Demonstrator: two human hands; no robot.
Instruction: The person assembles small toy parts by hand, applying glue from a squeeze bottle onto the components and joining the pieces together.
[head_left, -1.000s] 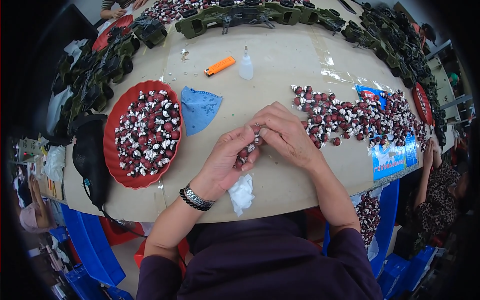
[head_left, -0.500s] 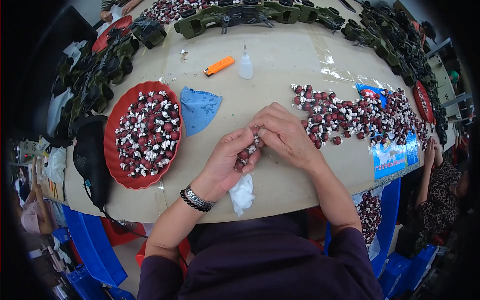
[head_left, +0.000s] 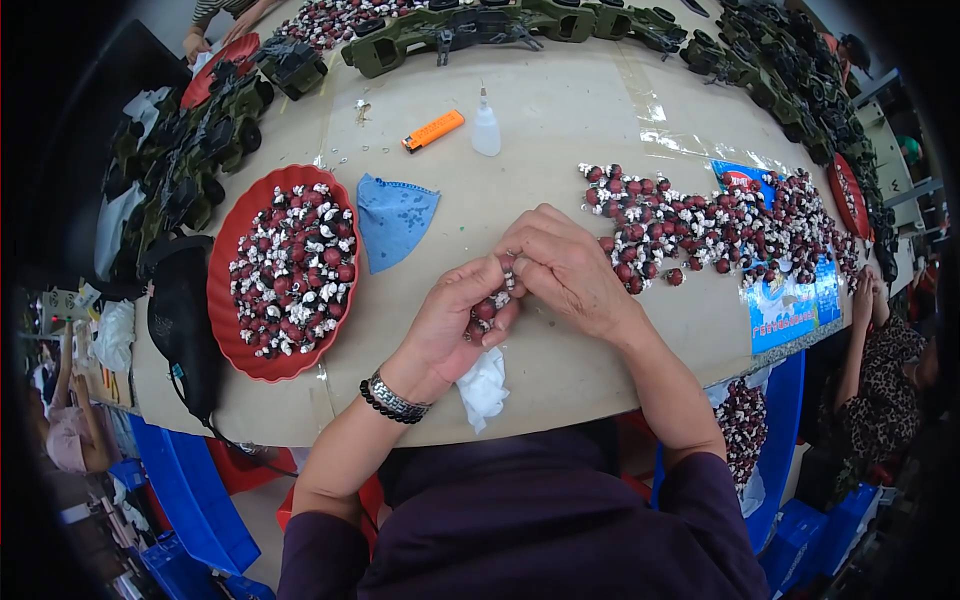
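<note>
Over the near part of the table, my left hand [head_left: 448,318] is closed round a small dark red and white figure piece [head_left: 486,308], with part of it showing in the palm. My right hand [head_left: 572,268] pinches the piece's upper end against the left thumb and fingertips. What lies between the fingertips is too small to make out. To the left, a red scalloped bowl [head_left: 222,330] holds many such pieces. A loose pile of the same figure pieces [head_left: 690,228] spreads to the right. A crumpled white tissue [head_left: 484,392] lies below my left hand.
Beyond my hands are a blue cloth [head_left: 395,222], an orange lighter [head_left: 433,131] and a needle-tipped bottle [head_left: 486,130]. Green toy vehicles [head_left: 385,48] line the far edge and both sides. A black bag-like object [head_left: 180,325] stands left of the bowl. Other people sit around.
The view has shifted slightly. My hands keep nearly the same grip on the small piece, with only slight finger movement. At the far left, another person's hands have moved a little.
</note>
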